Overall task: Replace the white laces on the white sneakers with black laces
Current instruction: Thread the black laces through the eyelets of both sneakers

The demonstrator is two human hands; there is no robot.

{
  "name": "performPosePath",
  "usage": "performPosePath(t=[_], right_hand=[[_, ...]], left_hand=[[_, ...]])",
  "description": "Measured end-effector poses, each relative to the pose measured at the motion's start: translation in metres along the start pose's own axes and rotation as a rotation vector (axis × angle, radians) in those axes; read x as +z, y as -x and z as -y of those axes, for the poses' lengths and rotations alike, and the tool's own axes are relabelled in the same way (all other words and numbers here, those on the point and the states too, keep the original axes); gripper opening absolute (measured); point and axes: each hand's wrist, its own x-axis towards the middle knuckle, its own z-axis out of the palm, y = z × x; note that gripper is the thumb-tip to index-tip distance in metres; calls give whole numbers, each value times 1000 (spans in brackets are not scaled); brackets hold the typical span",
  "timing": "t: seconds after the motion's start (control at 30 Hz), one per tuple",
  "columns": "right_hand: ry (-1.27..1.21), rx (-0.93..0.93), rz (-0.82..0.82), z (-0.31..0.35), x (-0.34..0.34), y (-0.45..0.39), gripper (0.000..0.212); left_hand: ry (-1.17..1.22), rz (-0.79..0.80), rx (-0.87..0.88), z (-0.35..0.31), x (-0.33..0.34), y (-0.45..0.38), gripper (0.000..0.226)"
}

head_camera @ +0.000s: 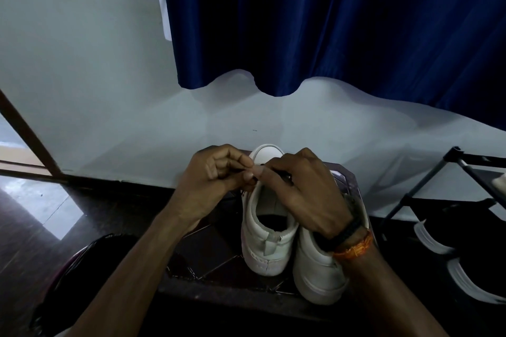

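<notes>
Both hands (219, 175) (306, 189) pinch a black lace (283, 175) over the left sneaker's (267, 230) tongue; its long axis points away.

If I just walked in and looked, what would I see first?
You'd first see two hands, the left hand and the right hand, meeting low in the middle, pinching something thin and dark over a white sneaker. A second white sneaker stands touching it on the right, both on a dark table. Behind them hangs a big blue curtain, filling the top of the view.
</notes>
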Motion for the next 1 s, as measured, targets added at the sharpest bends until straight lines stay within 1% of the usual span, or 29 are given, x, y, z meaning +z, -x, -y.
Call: performPosePath(t=[0.13,0.23,0.33,0.47,0.53,0.6,0.7,0.83,0.87,0.93,1.0], right_hand=[[58,14,-6,-1,3,-1,46],[37,7,-12,-1,2,-2,41],[1,-10,-19,1,1,-2,35],[-7,13,-13,-1,1,-3,31],[-8,0,-24,-1,1,-4,30],[-25,-8,-13,1,0,-5,25],[-43,-34,-15,1,-1,-4,22],[-53,-36,-31,0,-1,-4,23],[-54,-33,-26,0,0,-4,24],[-63,-32,-24,-2,1,-5,23],[-71,-26,-27,-3,1,-5,22]], left_hand=[[22,-69,7,2,1,0,14],[73,-193,34,-1,-7,-4,14],[252,-303,70,-9,-24,-6,12],[543,-380,117,-23,-47,-6,11],[599,-375,81,-27,-51,-5,13],[443,-301,8,-28,-45,-1,16],[73,-163,-30,-27,-23,5,12],[-514,-24,-6,-23,-12,6,2],[-604,34,-14,-22,-12,7,5],[-696,147,-26,-23,-8,9,6],[-768,198,-3,-24,-4,8,11]])
